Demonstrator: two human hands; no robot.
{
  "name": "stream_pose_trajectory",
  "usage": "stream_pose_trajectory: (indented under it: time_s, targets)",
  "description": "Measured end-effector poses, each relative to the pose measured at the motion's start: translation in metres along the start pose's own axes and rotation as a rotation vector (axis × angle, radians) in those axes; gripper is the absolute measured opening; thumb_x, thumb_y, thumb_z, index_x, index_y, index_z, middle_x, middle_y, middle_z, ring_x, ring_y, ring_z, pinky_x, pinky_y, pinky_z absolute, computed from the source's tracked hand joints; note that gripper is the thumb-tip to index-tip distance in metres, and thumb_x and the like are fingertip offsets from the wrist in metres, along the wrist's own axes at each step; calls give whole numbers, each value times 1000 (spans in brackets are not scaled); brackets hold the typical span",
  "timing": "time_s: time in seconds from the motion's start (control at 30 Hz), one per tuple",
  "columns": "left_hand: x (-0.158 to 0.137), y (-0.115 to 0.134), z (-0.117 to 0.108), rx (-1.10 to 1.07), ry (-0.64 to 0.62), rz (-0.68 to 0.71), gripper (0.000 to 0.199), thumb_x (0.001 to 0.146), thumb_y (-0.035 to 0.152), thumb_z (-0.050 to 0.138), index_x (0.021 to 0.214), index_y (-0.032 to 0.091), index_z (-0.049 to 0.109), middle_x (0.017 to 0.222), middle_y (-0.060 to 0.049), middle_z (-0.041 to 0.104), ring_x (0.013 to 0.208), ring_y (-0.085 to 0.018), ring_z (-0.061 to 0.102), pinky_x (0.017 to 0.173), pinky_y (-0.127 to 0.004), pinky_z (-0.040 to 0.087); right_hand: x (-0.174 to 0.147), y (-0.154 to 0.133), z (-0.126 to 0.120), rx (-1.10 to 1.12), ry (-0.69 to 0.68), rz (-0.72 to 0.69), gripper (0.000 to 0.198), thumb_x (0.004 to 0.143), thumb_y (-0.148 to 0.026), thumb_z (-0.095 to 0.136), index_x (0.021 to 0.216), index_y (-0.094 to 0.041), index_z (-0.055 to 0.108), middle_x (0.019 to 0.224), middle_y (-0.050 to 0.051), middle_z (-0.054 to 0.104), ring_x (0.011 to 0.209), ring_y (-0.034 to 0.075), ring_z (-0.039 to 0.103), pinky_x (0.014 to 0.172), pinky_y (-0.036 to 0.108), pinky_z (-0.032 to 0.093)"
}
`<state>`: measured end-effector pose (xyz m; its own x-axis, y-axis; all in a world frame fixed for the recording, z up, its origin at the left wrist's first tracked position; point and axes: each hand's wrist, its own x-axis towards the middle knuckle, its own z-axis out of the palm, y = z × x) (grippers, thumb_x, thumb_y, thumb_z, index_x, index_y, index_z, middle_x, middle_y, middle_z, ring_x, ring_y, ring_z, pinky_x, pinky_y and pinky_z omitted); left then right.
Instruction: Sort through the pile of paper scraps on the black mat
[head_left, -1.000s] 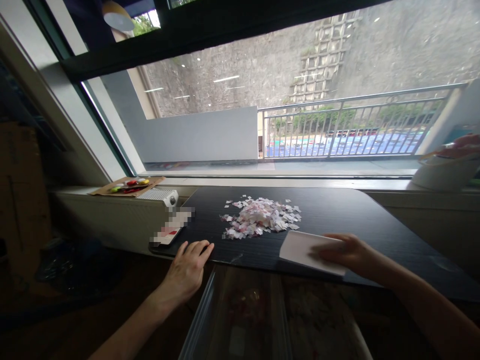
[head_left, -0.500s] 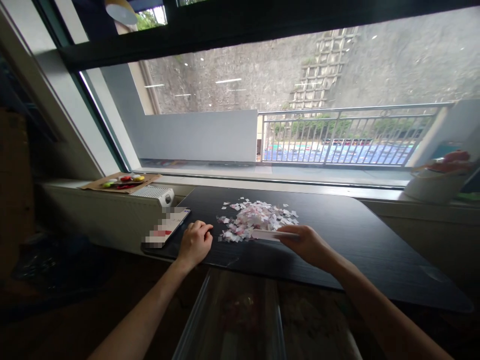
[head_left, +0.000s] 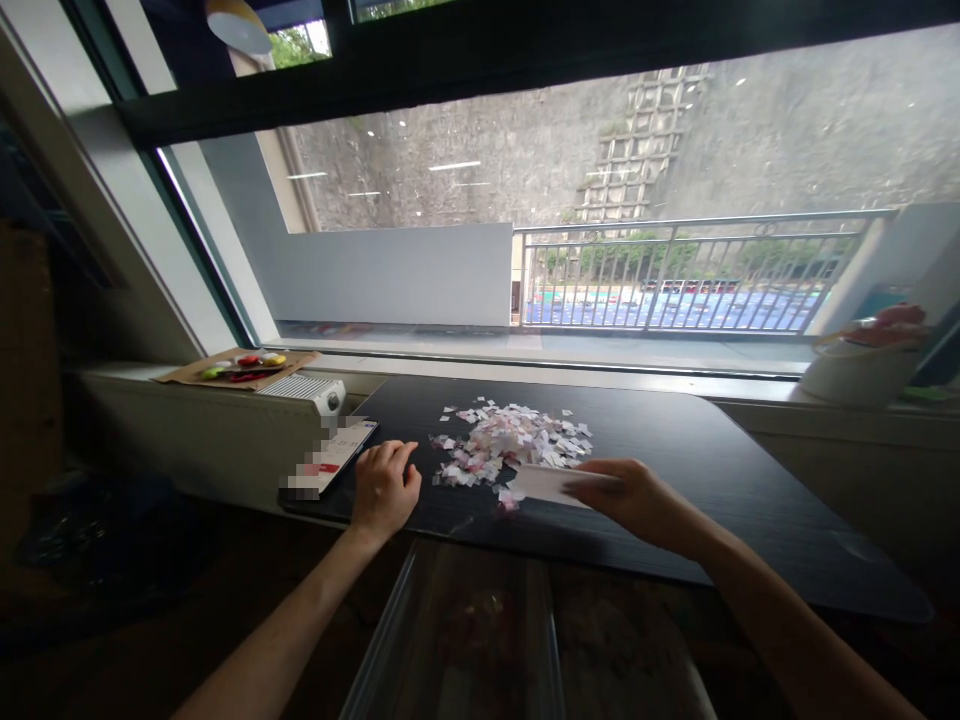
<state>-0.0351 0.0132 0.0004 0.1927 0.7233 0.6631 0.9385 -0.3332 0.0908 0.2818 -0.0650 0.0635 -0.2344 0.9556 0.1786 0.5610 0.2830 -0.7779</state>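
A heap of small white and pinkish paper scraps (head_left: 510, 432) lies loosely spread on a black tabletop (head_left: 675, 460). Between the fingers and thumb of my right hand (head_left: 637, 500) is a thin white card (head_left: 546, 483), tilted with its flat face towards me. Its far end meets the near edge of the heap, where a few scraps have come away. To the left of the heap, my left hand (head_left: 385, 488) rests at the table edge, fingers loosely bent and thumb apart, with nothing visible in it.
A tablet-like screen (head_left: 337, 460), partly blurred out, lies at the table's left corner. Below the front edge stands a clear plastic bin (head_left: 480, 640). Behind the table run a windowsill (head_left: 540, 365) and a heater (head_left: 304, 392); a white bucket (head_left: 855, 370) stands at right.
My right hand has drawn the card slightly towards me and tipped it so more of its face shows, pulling some scraps nearer. My left hand's index finger has lifted and straightened somewhat.
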Motion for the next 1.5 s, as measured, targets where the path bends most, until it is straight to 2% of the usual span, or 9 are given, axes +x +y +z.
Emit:
stream_pose_trajectory:
  time_s: [0.1, 0.2, 0.33, 0.6, 0.77, 0.93, 1.1, 1.27, 1.5]
  targets:
    - [0, 0, 0, -9, 2, -4, 32, 80, 16, 44, 107, 15, 61, 99, -10, 62, 96, -26, 57, 90, -42, 41, -3, 1, -6, 64, 28, 25, 27, 74, -42, 65, 73, -15, 69, 59, 1, 60, 54, 12, 51, 49, 24, 39]
    - [0, 0, 1, -15, 4, -8, 31, 79, 16, 44, 106, 16, 61, 99, -10, 62, 95, -25, 57, 90, -42, 42, -2, 8, -7, 130, 23, 100, 27, 69, -40, 71, 76, -14, 69, 61, 2, 64, 53, 13, 53, 47, 24, 41]
    - [0, 0, 1, -12, 9, -11, 30, 79, 17, 45, 104, 18, 62, 99, -9, 63, 94, -25, 57, 89, -41, 42, -3, 13, -7, 162, 95, 139, 32, 68, -42, 70, 82, -13, 71, 66, 4, 68, 55, 15, 57, 49, 25, 44]
    - [0, -1, 1, -11, 17, 5, 29, 80, 18, 44, 103, 17, 62, 97, -9, 63, 92, -25, 58, 88, -41, 42, -19, 11, -27, 79, 114, 202, 29, 67, -39, 70, 79, -14, 70, 62, 3, 66, 51, 14, 54, 46, 25, 42]
    - [0, -3, 2, -4, 21, 15, 29, 80, 19, 43, 102, 18, 62, 96, -8, 64, 93, -24, 59, 87, -40, 42, -30, 13, -39, 73, 104, 156, 28, 72, -41, 68, 83, -16, 70, 67, 4, 66, 57, 15, 55, 50, 26, 44]
    - [-1, -5, 4, 8, 36, 29, 28, 81, 20, 42, 100, 19, 62, 94, -8, 64, 91, -24, 59, 86, -39, 42, -37, 17, -37, -16, 106, 120, 25, 75, -40, 64, 75, -15, 69, 60, 0, 58, 54, 12, 47, 50, 24, 37]
    - [0, -9, 8, 4, 52, 48, 29, 80, 22, 42, 98, 17, 64, 93, -8, 65, 87, -25, 59, 82, -39, 43, -50, 24, -41, -101, 177, 111, 25, 78, -39, 60, 73, -16, 67, 56, -2, 51, 53, 11, 41, 49, 24, 33]
    - [0, -11, 9, -4, 65, 55, 28, 79, 23, 42, 93, 17, 65, 90, -8, 65, 85, -24, 60, 79, -38, 44, -56, 30, -40, -10, 67, 154, 28, 77, -42, 62, 72, -15, 66, 59, -1, 54, 55, 11, 45, 51, 24, 35]
    - [1, -15, 10, -8, 69, 84, 30, 80, 25, 41, 92, 16, 67, 88, -9, 66, 83, -26, 61, 78, -40, 45, -56, 36, -45, 134, 83, 244, 33, 68, -43, 72, 81, -13, 71, 61, 2, 64, 53, 12, 53, 48, 24, 40]
